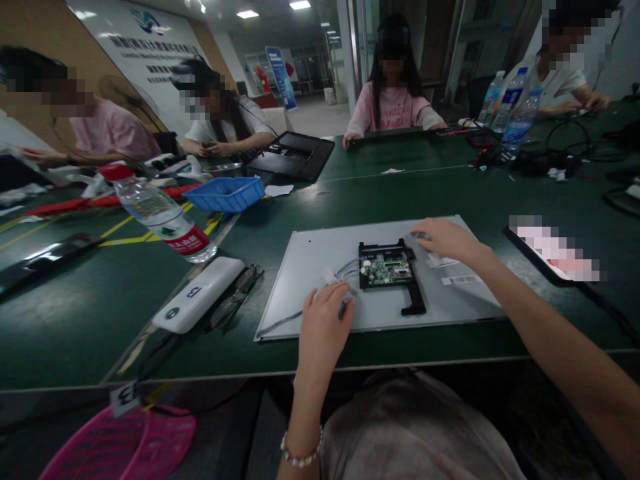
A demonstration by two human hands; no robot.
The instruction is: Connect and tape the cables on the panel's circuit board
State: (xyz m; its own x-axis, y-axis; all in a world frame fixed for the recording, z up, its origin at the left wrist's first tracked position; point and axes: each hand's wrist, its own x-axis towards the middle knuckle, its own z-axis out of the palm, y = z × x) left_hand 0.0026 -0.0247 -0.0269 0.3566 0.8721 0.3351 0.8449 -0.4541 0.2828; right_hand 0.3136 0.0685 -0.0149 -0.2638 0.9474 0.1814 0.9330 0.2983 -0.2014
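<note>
A flat pale grey panel (pixel 305 260) lies on the table in front of me, with white labels (pixel 460 280) on its right part. On it sits a black plastic frame (pixel 414 297) holding a green circuit board (pixel 387 269). Thin grey wires (pixel 350 265) run left from the board, under a piece of whitish tape (pixel 329 275). My left hand (pixel 326 313) rests over the panel's lower left, fingers curled, a small grey bit showing by the thumb. My right hand (pixel 450 240) is at the frame's upper right, fingertips closed around a small grey piece.
Left of the panel are folded glasses (pixel 234 299), a white power bank (pixel 200 295), a tilted-looking water bottle (pixel 160 213) and a blue bin (pixel 225 195). A phone (pixel 545 253) lies right. Several people sit around the table. A pink basket (pixel 120 440) stands below.
</note>
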